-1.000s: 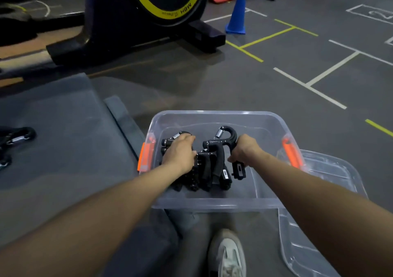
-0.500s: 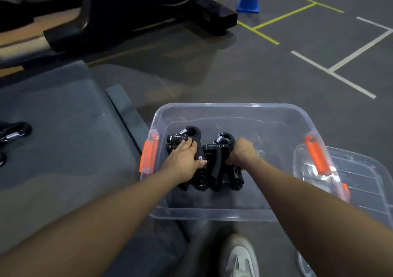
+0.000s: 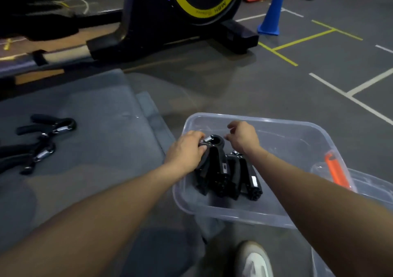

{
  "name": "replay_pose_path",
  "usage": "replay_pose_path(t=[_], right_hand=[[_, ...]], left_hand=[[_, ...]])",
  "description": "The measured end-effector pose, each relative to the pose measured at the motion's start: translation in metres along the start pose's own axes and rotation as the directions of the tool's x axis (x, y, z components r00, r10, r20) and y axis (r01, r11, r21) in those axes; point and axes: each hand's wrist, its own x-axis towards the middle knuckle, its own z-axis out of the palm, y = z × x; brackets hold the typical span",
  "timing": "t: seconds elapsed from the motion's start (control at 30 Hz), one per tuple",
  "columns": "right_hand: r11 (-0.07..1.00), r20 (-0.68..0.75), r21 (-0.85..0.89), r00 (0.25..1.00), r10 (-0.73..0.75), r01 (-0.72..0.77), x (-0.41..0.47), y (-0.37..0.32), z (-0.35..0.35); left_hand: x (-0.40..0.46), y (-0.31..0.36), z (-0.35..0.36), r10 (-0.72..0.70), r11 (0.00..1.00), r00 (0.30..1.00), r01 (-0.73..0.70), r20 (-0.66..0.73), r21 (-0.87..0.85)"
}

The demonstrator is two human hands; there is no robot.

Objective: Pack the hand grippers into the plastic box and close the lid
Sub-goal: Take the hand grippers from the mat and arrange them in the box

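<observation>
The hand grippers lie bunched at centre frame inside the plastic box — handles toward the bottom edge, spring heads up-frame. The left hand grips the left one's head; the right hand hovers just above, loosely curled, empty.

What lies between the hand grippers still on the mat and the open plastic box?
Nothing visible does. Two hand grippers lie on the grey mat left of the plastic box, with bare mat between. The box is open, and its lid lies to the right.
</observation>
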Motion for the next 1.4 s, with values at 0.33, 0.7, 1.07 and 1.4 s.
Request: replay_pose_path(t=[0.33, 0.7, 1.07, 1.4], right_hand=[[0.941, 0.180, -0.041, 0.929, -0.324, 0.336, -0.037, -0.157, 0.084], [0.919, 0.353, 0.043, 0.854, -0.382, 0.393, -0.062, -0.248, 0.208], [0.911, 0.383, 0.021, 0.839, -0.387, 0.411, -0.061, -0.272, 0.276], [0.917, 0.371, 0.029, 0.847, -0.380, 0.398, -0.064, -0.269, 0.270]], left_hand=[[-0.053, -0.127, -0.095, -0.288, 0.957, 0.928, 0.285, -0.236, -0.046], [-0.104, -0.277, -0.145, -0.585, 0.805, 0.741, 0.580, -0.330, -0.126], [-0.096, -0.333, -0.120, -0.704, 0.710, 0.664, 0.667, -0.252, -0.226], [-0.083, -0.332, -0.118, -0.788, 0.608, 0.545, 0.760, -0.287, -0.227]])
